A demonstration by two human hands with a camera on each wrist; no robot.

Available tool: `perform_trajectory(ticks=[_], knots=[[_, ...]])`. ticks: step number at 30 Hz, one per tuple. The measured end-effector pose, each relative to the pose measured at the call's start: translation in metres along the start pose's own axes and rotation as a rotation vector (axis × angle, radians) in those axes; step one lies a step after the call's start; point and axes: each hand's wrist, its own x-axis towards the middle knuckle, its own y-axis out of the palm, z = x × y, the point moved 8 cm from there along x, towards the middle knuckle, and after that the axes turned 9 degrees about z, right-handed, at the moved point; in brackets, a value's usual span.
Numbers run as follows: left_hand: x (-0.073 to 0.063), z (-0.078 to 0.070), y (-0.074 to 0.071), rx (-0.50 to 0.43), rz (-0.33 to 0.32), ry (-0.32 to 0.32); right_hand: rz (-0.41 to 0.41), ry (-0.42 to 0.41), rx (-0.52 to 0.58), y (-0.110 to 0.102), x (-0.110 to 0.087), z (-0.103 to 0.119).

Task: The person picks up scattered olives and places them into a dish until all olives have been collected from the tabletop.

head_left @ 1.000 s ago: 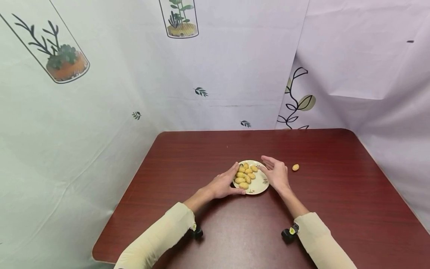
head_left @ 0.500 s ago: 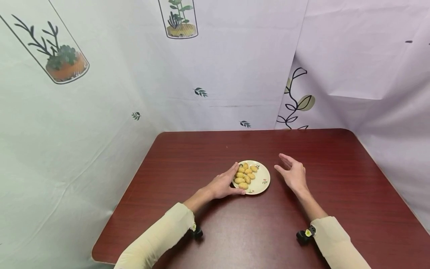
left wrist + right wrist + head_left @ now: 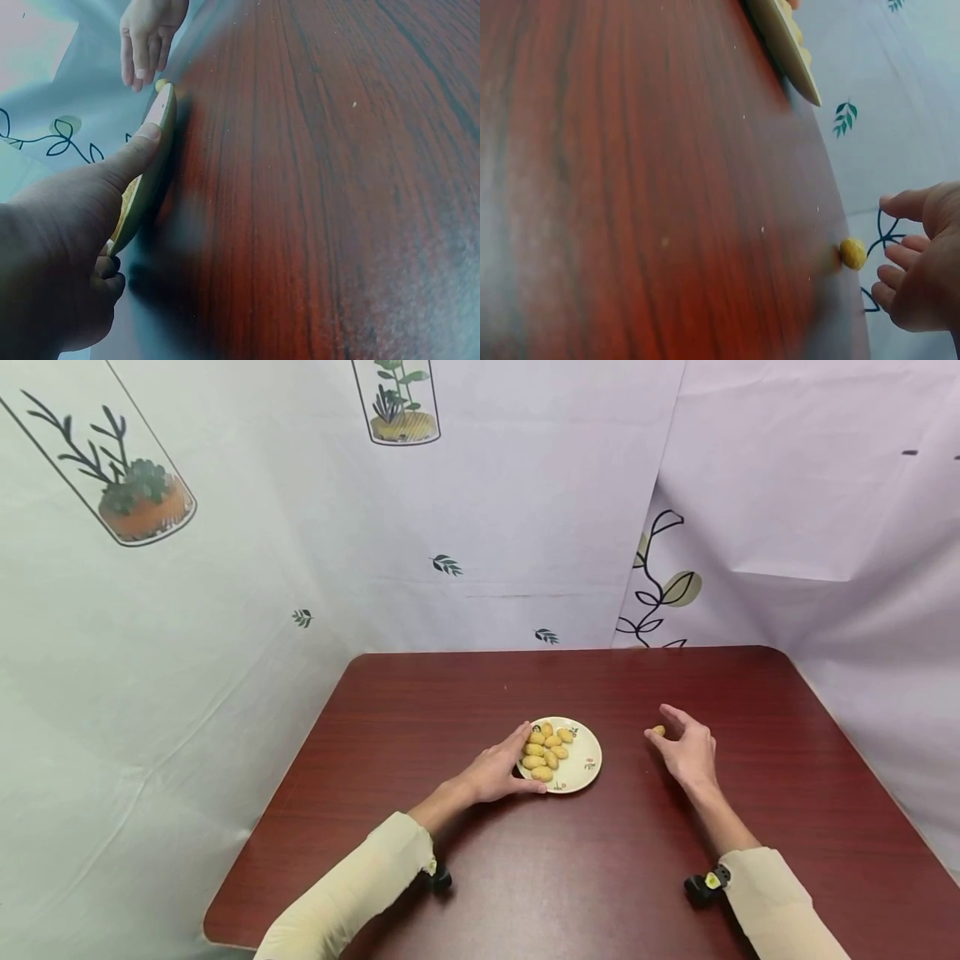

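In the head view, a cream plate (image 3: 581,768) with a small printed pattern stands mid-table, bearing several small yellow ovals (image 3: 542,773) that look like baby potatoes. My left hand (image 3: 493,774) grips its left side, the thumb on the near rim and the fingers along the far left edge. To the right, my right hand (image 3: 692,755) is around a single loose yellow oval (image 3: 658,730), thumb and fingers apart. The right wrist view shows this loose oval (image 3: 853,253) on the table, with a gap between it and the fingers.
The dark red wooden table (image 3: 450,693) has rounded corners. Behind it and along both sides hangs a pale printed cloth (image 3: 480,510). Small cameras (image 3: 701,891) are strapped at both wrists.
My right hand has moved right, from over the plate's right side to the loose yellow oval, partly covering it. My left hand and the plate stay where they were.
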Motion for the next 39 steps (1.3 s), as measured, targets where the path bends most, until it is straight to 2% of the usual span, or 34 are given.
perform_trajectory(ticks=[8,19,24,33,39], knots=[[0.000,0.003,0.000,-0.015,-0.025,0.011,0.022,-0.006,-0.028,0.000,0.002,-0.006],[0.000,0.005,0.000,-0.043,-0.066,0.030,0.052,0.010,-0.014,0.006,0.005,-0.008],[0.000,0.006,0.001,-0.069,-0.082,0.031,0.046,-0.002,-0.014,0.006,0.005,-0.007],[0.000,0.007,0.001,-0.081,-0.090,0.025,0.005,0.036,-0.032,0.004,0.004,-0.010],[-0.001,0.006,0.001,-0.083,-0.089,0.027,-0.010,0.030,-0.037,0.004,0.004,-0.012]])
